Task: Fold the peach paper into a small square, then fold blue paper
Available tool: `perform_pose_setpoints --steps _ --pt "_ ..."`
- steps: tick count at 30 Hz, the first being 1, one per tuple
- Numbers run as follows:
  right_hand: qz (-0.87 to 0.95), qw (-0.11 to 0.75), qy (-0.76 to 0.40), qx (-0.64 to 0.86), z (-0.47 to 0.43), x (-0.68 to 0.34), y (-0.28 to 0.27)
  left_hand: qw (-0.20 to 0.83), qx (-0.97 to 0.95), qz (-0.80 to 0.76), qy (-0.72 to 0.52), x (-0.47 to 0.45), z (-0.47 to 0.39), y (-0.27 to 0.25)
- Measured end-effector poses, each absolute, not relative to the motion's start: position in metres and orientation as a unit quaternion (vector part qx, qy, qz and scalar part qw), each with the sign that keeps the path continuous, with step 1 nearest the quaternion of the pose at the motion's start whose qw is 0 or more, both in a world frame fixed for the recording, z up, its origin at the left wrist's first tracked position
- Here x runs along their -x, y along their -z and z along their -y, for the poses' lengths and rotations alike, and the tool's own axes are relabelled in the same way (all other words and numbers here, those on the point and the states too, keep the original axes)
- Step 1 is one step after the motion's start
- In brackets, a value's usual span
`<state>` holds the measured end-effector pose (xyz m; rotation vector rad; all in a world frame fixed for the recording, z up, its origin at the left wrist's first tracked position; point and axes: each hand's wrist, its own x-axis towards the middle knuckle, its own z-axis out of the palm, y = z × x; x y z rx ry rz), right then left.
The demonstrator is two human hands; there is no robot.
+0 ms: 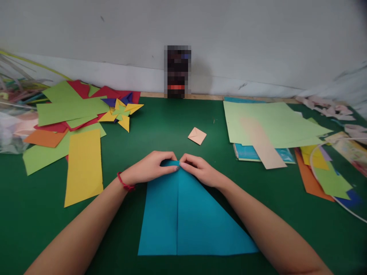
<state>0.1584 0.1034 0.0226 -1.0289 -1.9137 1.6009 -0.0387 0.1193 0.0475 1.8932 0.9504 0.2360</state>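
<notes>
A large sheet of blue paper (pixel 200 217) lies on the green table in front of me, with a crease line running down it from the top. Its right side slants outward to a point at the lower right. My left hand (pixel 155 165) pinches the paper's top edge from the left, thumb on top. Beside it, my right hand (pixel 199 168) pinches the top corner where the crease begins, its fingertips nearly touching the left thumb. Just beyond the hands rests a small folded peach paper square (pixel 197 136).
At left, a yellow paper strip (pixel 84 168), green sheets (pixel 71 110) and a folded paper star (pixel 122 112) lie spread. On the right are pale green sheets (pixel 266 122), a beige strip (pixel 266 152) and a white cable (pixel 315 172). A pixelated upright object (pixel 177 72) stands against the wall.
</notes>
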Motion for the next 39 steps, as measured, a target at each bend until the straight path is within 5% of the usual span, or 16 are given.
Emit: perform_pose_setpoints --steps 19,24,30,39 --pt "0.694 0.222 -0.564 0.388 -0.103 -0.156 -0.020 0.451 -0.803 -0.377 -0.095 0.039 -0.119 -0.047" --pt "0.702 0.222 -0.496 0.460 -0.103 -0.155 -0.016 0.335 -0.834 -0.427 -0.095 0.035 -0.118 -0.040" --pt "0.732 0.189 -0.382 0.531 -0.098 -0.149 -0.010 0.068 -0.808 -0.562 -0.165 0.010 -0.075 -0.030" --pt "0.747 0.094 -0.242 0.613 -0.089 -0.134 -0.012 0.071 -0.805 -0.583 -0.085 -0.010 -0.029 0.002"
